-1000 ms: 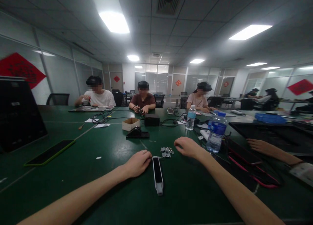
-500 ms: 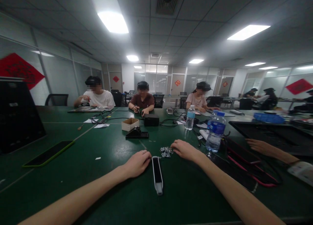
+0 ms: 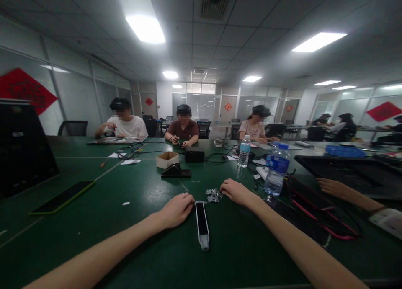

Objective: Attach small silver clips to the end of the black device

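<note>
left hand [image 3: 177, 210] curled beside white-rimmed device [image 3: 202, 220], grip unclear | right hand [image 3: 238, 192] curled by small metal parts [image 3: 213, 195], grip unclear | device points toward near edge of green table [image 3: 245, 251]

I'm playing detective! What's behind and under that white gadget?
Behind the white gadget, small metal pieces lie on the green table; whatever is right underneath is covered.

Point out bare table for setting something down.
Free: between the left forearm and the green-edged panel, bar small white scraps; also right of the white-framed device, up to the right forearm. Crowded: right of that forearm, with the large bottle and pink-edged case.
</note>
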Tool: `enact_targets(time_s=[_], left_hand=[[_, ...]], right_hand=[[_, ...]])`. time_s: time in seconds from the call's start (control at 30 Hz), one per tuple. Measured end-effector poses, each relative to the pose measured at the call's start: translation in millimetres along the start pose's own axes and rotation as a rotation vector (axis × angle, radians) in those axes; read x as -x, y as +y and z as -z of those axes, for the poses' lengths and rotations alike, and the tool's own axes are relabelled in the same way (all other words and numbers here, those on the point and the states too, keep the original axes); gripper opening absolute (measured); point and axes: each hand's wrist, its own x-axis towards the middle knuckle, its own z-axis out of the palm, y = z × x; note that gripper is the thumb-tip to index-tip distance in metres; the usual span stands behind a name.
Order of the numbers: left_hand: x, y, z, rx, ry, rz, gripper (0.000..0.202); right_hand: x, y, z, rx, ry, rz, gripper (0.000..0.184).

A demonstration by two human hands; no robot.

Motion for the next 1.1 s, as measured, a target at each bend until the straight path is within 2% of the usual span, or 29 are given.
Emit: enact_targets(time_s=[0.23,0.4,0.63,0.83,1.1], left_hand=[[0.9,1.4,2.2,0.013,-0.011,0.015,0.019],[0.6,2.4,1.8,0.005,0.003,0.008,0.018],[-0.7,0.6,-0.4,-0.02,0.001,0.006,0.018],[-1.7,0.9,-1.9,-0.048,0.013,0.0,0.016],[-1.2,-0.2,-1.7,-0.039,0.02,-0.011,0.017]], right_hand=[[1.0,-11.5,8.2,-0.041,0.092,-0.06,0.02],[1.8,-34.9,13.9,-0.126,0.153,0.047,0.016],[7.2,-65.5,21.1,-0.171,0.08,0.161,0.014],[7.7,-65.0,15.2,-0.242,0.08,0.223,0.014],[8.4,-61.8,13.3,-0.329,0.076,0.231,0.014]])
